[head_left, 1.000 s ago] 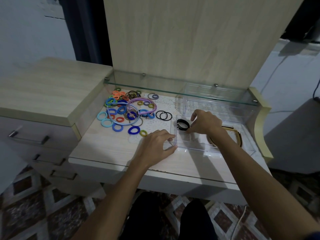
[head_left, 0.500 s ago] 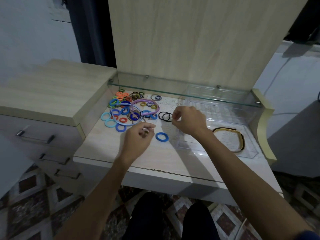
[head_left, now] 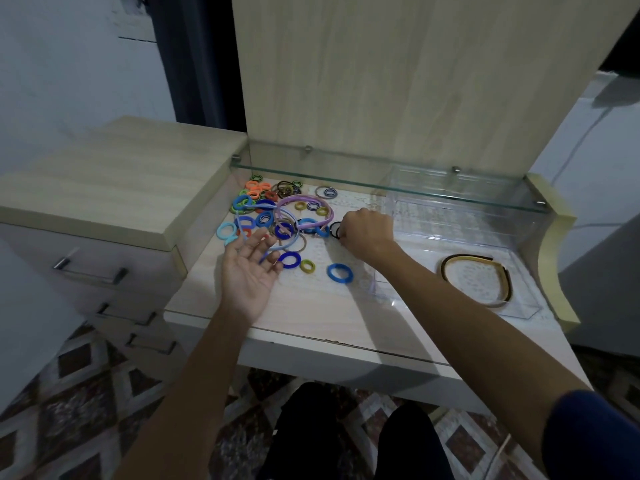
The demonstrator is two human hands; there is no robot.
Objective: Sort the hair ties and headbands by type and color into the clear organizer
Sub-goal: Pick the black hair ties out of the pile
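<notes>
Head view: right hand [head_left: 363,233] pinches thin black hair ties [head_left: 335,229] at the pile's [head_left: 277,216] edge; left hand [head_left: 251,268] hovers, fingers spread, empty. Clear organizer [head_left: 450,237] holds only a black-gold headband [head_left: 478,278], so sorting looks barely begun.

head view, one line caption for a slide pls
Right hand pinches black hair ties beside the clear organizer; left hand open.

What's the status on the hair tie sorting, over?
Left hand open, palm up. Right hand pinching black hair ties. Clear organizer holds one gold-and-black headband.
</notes>
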